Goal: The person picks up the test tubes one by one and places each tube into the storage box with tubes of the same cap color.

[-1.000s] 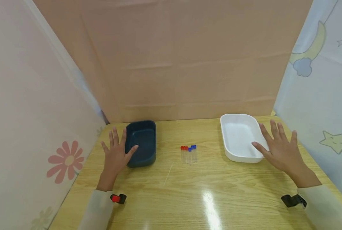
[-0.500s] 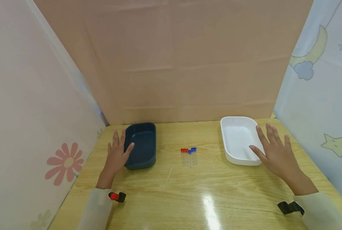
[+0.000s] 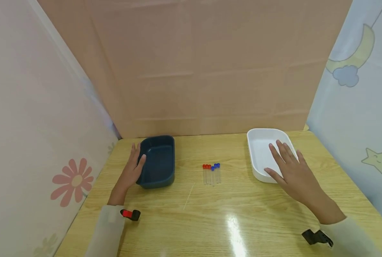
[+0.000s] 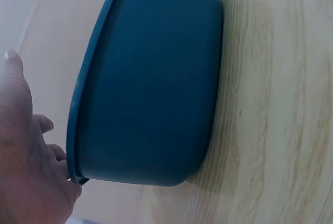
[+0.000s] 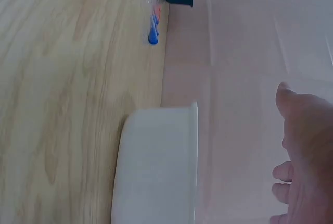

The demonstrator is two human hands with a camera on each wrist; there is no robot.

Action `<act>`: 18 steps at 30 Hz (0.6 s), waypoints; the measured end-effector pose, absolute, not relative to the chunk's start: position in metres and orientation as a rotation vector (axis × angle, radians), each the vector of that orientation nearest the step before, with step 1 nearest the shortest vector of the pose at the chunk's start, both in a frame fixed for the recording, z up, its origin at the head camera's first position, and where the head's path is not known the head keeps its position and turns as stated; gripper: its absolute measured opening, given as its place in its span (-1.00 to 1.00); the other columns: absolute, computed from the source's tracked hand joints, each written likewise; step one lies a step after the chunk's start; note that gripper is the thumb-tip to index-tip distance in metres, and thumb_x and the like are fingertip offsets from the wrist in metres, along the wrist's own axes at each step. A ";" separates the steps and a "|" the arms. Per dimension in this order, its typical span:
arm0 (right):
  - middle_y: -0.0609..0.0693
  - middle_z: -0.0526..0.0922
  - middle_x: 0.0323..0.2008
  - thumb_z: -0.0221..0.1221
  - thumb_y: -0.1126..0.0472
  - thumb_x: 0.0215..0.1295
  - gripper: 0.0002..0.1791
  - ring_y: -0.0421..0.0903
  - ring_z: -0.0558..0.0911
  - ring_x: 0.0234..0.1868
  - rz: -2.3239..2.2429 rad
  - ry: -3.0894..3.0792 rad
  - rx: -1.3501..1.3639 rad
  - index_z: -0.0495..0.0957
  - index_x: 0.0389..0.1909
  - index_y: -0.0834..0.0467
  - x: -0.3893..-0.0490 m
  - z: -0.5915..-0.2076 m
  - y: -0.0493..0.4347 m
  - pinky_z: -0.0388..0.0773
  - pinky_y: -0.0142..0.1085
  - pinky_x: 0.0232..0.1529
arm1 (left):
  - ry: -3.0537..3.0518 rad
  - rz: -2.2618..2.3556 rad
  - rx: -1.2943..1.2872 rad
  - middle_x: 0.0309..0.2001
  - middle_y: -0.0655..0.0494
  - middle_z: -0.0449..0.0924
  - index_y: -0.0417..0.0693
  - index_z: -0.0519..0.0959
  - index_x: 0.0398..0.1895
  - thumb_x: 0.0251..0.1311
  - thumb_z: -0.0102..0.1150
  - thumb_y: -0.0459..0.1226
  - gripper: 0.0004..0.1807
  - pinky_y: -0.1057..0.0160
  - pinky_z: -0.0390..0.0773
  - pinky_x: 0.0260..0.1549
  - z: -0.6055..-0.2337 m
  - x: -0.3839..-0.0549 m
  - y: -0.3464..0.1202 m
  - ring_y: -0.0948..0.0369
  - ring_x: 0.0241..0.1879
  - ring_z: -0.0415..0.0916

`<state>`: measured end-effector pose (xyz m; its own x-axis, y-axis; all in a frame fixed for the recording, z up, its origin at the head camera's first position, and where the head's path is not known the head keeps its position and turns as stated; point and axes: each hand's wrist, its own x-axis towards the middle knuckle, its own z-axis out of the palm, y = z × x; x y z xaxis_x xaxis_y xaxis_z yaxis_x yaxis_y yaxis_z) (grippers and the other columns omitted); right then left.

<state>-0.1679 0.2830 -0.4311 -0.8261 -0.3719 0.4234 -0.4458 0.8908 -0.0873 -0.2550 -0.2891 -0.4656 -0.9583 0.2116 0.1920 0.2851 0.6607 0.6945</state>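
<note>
My left hand (image 3: 131, 174) is at the left rim of a dark teal bin (image 3: 159, 164), fingers extended along its side; the left wrist view shows the bin's wall (image 4: 151, 83) with my fingers right at the rim. My right hand (image 3: 295, 176) is spread over the near right part of a white bin (image 3: 260, 151), holding nothing. In the right wrist view its fingers appear above the bin's rim. Between the bins lies a row of small clear tubes (image 3: 212, 176), three with red caps (image 3: 206, 166) and three with blue caps (image 3: 215, 166).
Both bins and the tubes are on a light wooden table (image 3: 210, 221). A tan cloth backdrop (image 3: 194, 71) rises at its far edge. Patterned cloth walls (image 3: 355, 117) stand on the left and right. A thin pale line (image 3: 188, 196) crosses the wood left of the tubes.
My right hand has moved left from beside the white bin to over it. My left hand has turned, its fingers drawing together beside the teal bin's rim. Tubes and bins stay put.
</note>
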 end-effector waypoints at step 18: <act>0.27 0.11 0.55 -0.38 -0.23 0.65 -0.20 0.25 0.17 0.53 0.220 -2.403 0.827 0.23 0.50 0.35 -0.164 -0.446 0.223 -0.07 -0.06 0.55 | -2.825 -1.215 -0.550 0.64 -0.03 -0.47 -0.18 -0.23 0.64 0.64 -0.43 0.09 -0.24 -0.29 -0.26 0.46 -0.463 -0.286 -0.298 -0.13 0.60 -0.45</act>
